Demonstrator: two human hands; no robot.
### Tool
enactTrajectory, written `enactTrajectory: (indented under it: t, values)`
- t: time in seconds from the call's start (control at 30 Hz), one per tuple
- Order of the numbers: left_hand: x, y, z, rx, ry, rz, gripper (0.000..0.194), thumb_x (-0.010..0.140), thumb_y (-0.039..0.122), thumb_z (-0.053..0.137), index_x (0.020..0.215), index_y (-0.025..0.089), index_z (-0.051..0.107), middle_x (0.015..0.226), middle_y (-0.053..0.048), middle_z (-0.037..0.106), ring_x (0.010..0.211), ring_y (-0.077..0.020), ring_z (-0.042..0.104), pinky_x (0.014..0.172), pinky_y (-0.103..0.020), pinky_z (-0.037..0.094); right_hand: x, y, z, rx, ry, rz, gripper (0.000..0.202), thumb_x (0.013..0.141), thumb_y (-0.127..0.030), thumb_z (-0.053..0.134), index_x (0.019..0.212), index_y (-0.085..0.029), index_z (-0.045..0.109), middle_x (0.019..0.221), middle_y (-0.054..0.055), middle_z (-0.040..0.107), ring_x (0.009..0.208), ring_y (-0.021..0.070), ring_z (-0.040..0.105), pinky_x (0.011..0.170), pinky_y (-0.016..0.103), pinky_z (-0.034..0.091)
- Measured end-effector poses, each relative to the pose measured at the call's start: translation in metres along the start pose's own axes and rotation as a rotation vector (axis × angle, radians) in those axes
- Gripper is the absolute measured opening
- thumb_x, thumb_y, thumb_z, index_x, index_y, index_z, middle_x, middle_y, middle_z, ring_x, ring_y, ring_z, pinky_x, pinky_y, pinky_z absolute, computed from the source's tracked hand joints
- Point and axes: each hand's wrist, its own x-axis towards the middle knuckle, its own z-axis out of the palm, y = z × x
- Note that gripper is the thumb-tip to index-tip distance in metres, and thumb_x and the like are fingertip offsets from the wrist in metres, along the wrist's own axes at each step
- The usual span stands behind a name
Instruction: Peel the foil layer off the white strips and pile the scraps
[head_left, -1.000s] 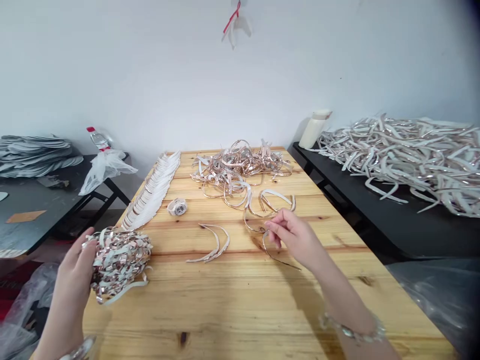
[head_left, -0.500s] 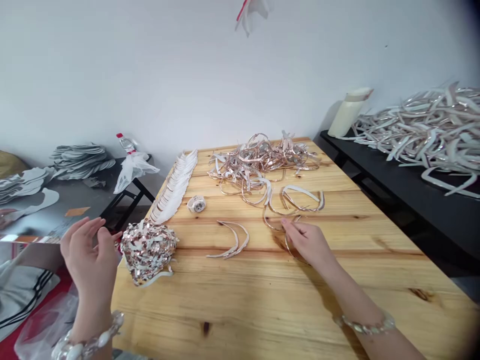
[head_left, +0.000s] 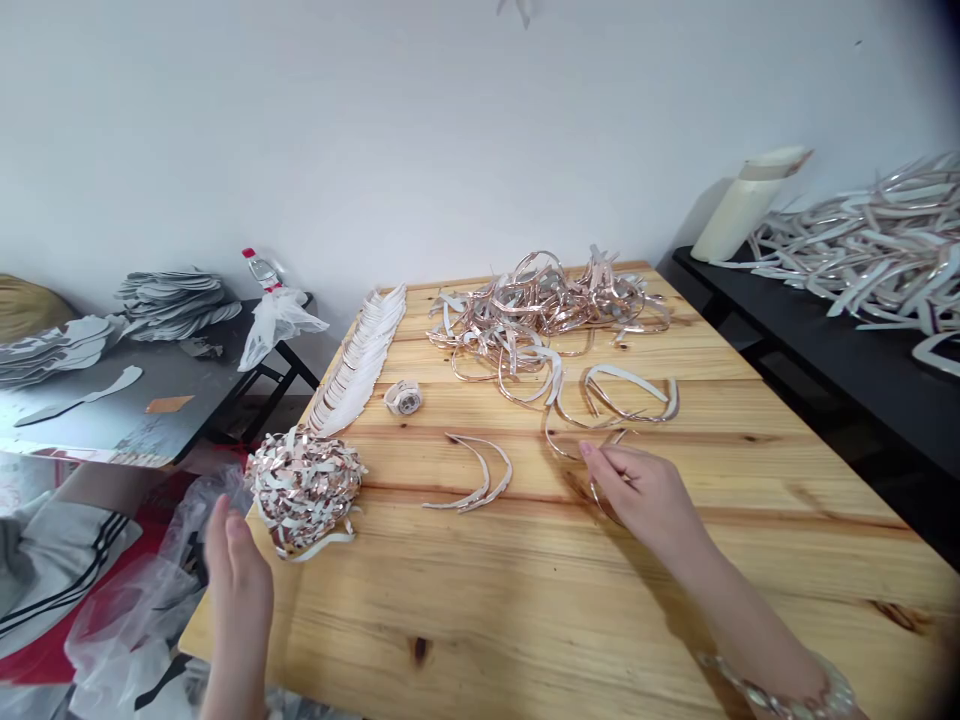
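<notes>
My right hand [head_left: 649, 500] pinches a thin, curved strip with a shiny rose-gold edge [head_left: 598, 502] low over the wooden table; the fingers partly cover it. Left of that hand, two curved strips [head_left: 507, 476] lie side by side on the wood. My left hand [head_left: 244, 575] is at the table's left edge, fingers stretched out and slightly blurred, with nothing visible in it. Just beyond it sits a heap of small white and rose-gold scraps [head_left: 306, 490].
A tangled pile of strips [head_left: 551, 305] covers the table's far end. A fanned row of white pieces [head_left: 360, 365] runs along the left edge near a watch [head_left: 405, 398]. More strips [head_left: 885, 250] fill the right black table; stacked grey pieces [head_left: 176, 300] lie left.
My left hand has come down and right, from beside the scrap heap to nearer me. My right hand still pinches the strip. The view has shifted slightly.
</notes>
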Motion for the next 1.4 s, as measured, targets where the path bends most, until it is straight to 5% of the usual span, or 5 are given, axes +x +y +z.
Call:
enactTrajectory:
  t: [0.23, 0.5, 0.73, 1.0, 1.4]
  values:
    - [-0.030, 0.010, 0.004, 0.738, -0.143, 0.761, 0.029, 0.086, 0.015, 0.050, 0.110, 0.020, 0.064, 0.110, -0.014, 0.065, 0.098, -0.0313, 0.057, 0.083, -0.044, 0.040, 0.000, 0.000, 0.001, 0.000, -0.023, 0.003, 0.048, 0.092, -0.040, 0.043, 0.049, -0.020, 0.040, 0.046, -0.002, 0.041, 0.045, 0.0129, 0.041, 0.051, 0.027, 0.032]
    - [0.016, 0.042, -0.008, 0.534, -0.420, 1.068, 0.030, 0.084, 0.006, 0.045, 0.089, 0.024, 0.069, 0.096, -0.003, 0.072, 0.095, -0.0219, 0.061, 0.083, -0.035, 0.037, -0.003, 0.003, 0.006, -0.007, -0.048, -0.049, 0.050, 0.093, -0.042, 0.040, 0.048, -0.020, 0.038, 0.046, -0.002, 0.040, 0.046, 0.0128, 0.039, 0.051, 0.028, 0.030]
    - [0.105, 0.079, -0.002, 0.340, -0.664, 0.704, 0.031, 0.078, 0.025, 0.052, 0.101, 0.033, 0.071, 0.118, -0.001, 0.068, 0.117, -0.0301, 0.054, 0.101, -0.047, 0.032, -0.001, 0.001, 0.002, -0.034, -0.030, -0.112, 0.047, 0.093, -0.038, 0.039, 0.051, -0.021, 0.029, 0.049, -0.003, 0.032, 0.046, 0.0119, 0.035, 0.052, 0.028, 0.028]
    - [0.158, 0.072, 0.007, -0.234, -1.263, -0.329, 0.046, 0.081, 0.044, 0.054, 0.110, 0.010, 0.066, 0.102, -0.010, 0.073, 0.084, -0.0231, 0.071, 0.065, -0.031, 0.056, 0.000, -0.006, -0.004, -0.068, -0.059, -0.115, 0.045, 0.093, -0.038, 0.036, 0.052, -0.021, 0.029, 0.049, -0.002, 0.034, 0.047, 0.0123, 0.036, 0.052, 0.028, 0.028]
    - [0.128, 0.032, 0.001, -0.537, -0.611, -0.555, 0.029, 0.073, 0.030, 0.069, 0.094, 0.011, 0.068, 0.089, -0.004, 0.074, 0.081, -0.0205, 0.068, 0.068, -0.028, 0.054, 0.004, 0.002, -0.011, -0.042, -0.204, 0.201, 0.045, 0.088, -0.045, 0.042, 0.050, -0.020, 0.040, 0.045, -0.001, 0.045, 0.046, 0.0142, 0.044, 0.049, 0.026, 0.030]
